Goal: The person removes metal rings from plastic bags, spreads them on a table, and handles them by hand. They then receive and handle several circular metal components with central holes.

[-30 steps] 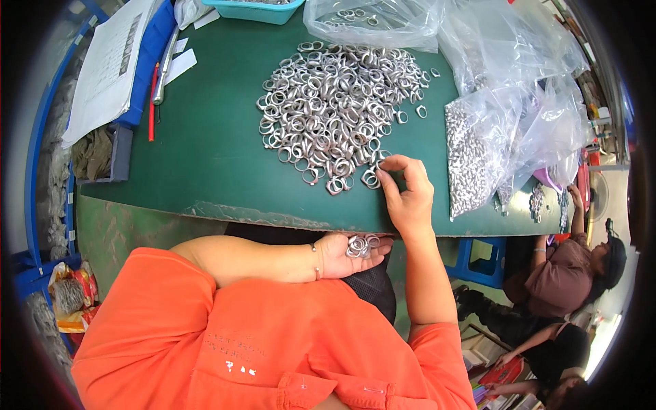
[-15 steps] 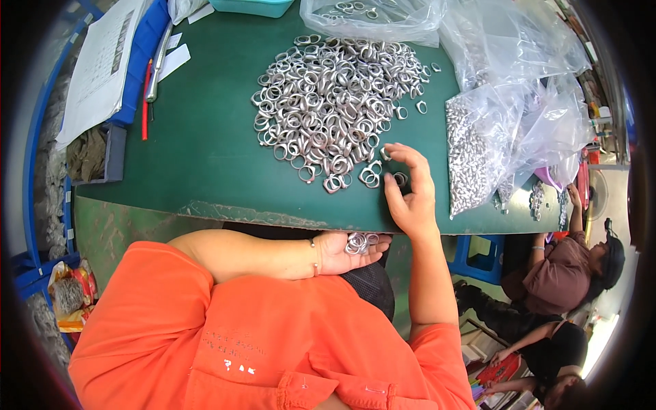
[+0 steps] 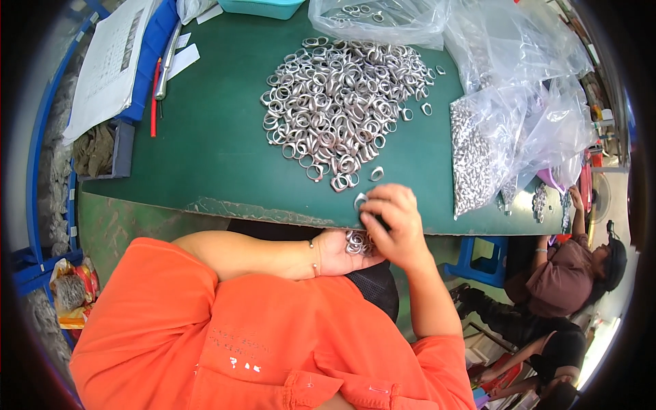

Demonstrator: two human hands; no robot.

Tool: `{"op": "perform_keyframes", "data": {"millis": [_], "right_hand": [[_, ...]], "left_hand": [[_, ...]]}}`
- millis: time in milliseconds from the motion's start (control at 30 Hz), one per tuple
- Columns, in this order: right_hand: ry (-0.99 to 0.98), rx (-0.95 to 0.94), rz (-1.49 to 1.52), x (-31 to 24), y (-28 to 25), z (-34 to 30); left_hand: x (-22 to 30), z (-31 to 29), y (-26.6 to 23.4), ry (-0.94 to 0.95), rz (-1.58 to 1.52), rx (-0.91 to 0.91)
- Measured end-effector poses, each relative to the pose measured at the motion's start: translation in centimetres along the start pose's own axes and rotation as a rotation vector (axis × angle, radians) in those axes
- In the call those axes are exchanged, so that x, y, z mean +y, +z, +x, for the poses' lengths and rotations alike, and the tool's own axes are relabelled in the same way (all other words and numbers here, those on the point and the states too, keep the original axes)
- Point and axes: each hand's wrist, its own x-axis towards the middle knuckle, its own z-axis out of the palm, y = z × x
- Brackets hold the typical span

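A heap of dull silver metal rings [image 3: 342, 102] lies on the green tabletop [image 3: 198, 137]. My left hand [image 3: 332, 253] is turned palm up just below the table's near edge, and several rings [image 3: 358, 242] rest in its palm. Over that edge, beside the left palm, my right hand [image 3: 398, 222] has its fingers curled, with one ring [image 3: 360, 200] at the fingertips. Its palm side is partly hidden. A single loose ring [image 3: 376, 173] lies between the heap and the right hand.
Clear plastic bags [image 3: 478, 150] of small silver pieces stand at the right. A blue bin with papers [image 3: 109, 61], a red pen [image 3: 155, 96] and a grey box [image 3: 121, 150] are at the left. Two people [image 3: 564, 273] sit at the far right beside a blue stool [image 3: 478, 263].
My right hand has moved left and toward me, from the heap's near right side to the table edge, its fingers closing with a ring. The left hand stays put with its rings.
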Motion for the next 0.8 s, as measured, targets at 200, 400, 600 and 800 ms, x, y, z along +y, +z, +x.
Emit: {"op": "perform_keyframes", "data": {"millis": [200,400,600,800], "right_hand": [[-0.094,-0.118,0.333,-2.5,0.1,-1.8],[-0.119,0.065,-0.108,-0.1,0.9,4.6],[-0.104,-0.017,-0.069,2.2,-0.7,2.5],[0.372,0.393,0.521,4.4,-2.8,-1.6]], "left_hand": [[0.5,-0.2,-2.1,-0.048,-0.081,-0.216],[0.5,-0.2,-1.4,-0.007,-0.017,-0.005],[0.8,-0.4,-1.2,-0.072,-0.064,-0.080],[1.0,0.0,-1.7,-0.105,-0.071,-0.141]]}}
